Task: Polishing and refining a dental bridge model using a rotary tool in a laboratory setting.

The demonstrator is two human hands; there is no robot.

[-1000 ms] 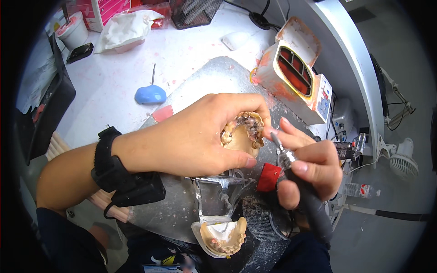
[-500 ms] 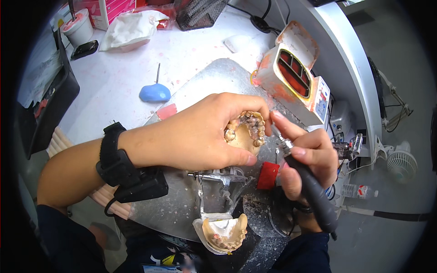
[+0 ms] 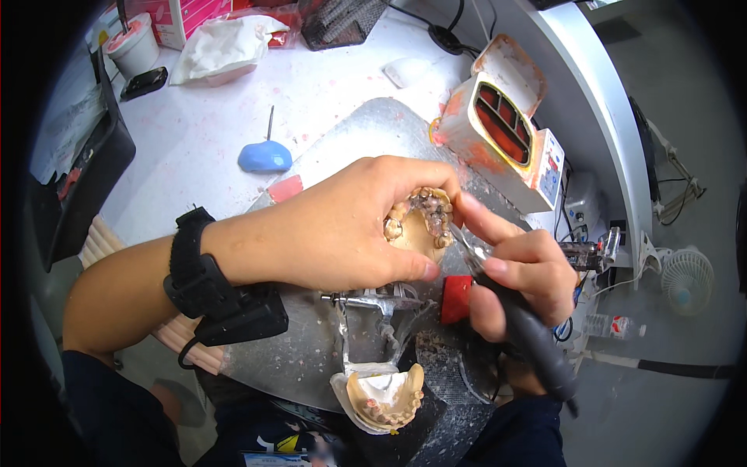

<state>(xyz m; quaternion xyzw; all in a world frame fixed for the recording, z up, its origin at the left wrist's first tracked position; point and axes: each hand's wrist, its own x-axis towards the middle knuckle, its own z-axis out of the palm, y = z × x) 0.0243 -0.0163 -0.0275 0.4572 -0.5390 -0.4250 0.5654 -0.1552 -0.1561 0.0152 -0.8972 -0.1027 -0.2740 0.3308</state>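
Observation:
My left hand grips a yellowish dental cast by its sides, thumb at the near edge and fingers curled over the far side. Along the cast's arch run teeth and dark, shiny metalwork. A black handpiece with a slim metal nose sits between the fingers and thumb of my right hand. Its tip is at the right side of the arch; whether it touches is too small to tell. Below my hands, a metal articulator lies with a second dental cast at its near end.
A red block lies beside my right hand. Farther right stands a wax-stained heater pot with its lid raised. A blue lump with a metal pin and a pink wax piece lie left. A black tray borders the left side.
My right hand has shifted slightly left, bringing the handpiece tip onto or close against the arch. The cast has tilted a little; my left hand keeps its hold.

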